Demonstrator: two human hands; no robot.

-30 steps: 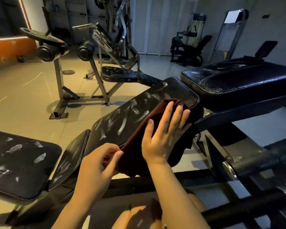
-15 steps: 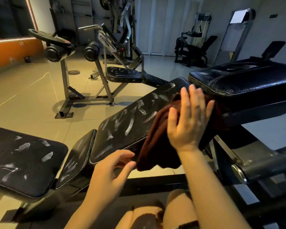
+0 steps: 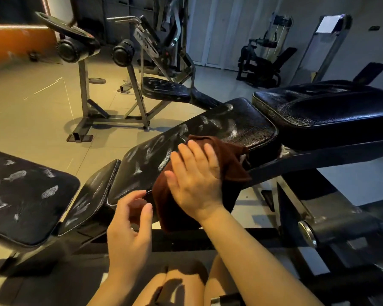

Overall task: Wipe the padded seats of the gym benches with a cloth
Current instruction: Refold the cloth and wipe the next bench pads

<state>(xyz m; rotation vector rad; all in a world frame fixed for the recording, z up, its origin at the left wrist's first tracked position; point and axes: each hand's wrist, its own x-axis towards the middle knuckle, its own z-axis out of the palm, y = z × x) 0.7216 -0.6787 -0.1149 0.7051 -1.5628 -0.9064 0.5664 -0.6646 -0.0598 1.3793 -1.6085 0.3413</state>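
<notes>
The right hand pressed the brown cloth flat-fingered on the inclined pad, which was mostly still smeared white. The left hand hovered loosely curled, its grip empty; the near-left seat looked unwiped.

No legible text, label, brand, number or sign appears in the head view. The machine arm in the upper centre of the frame carries a pale marking, too blurred to read. The white panel on the upright frame in the upper right of the frame shows no discernible characters.
</notes>
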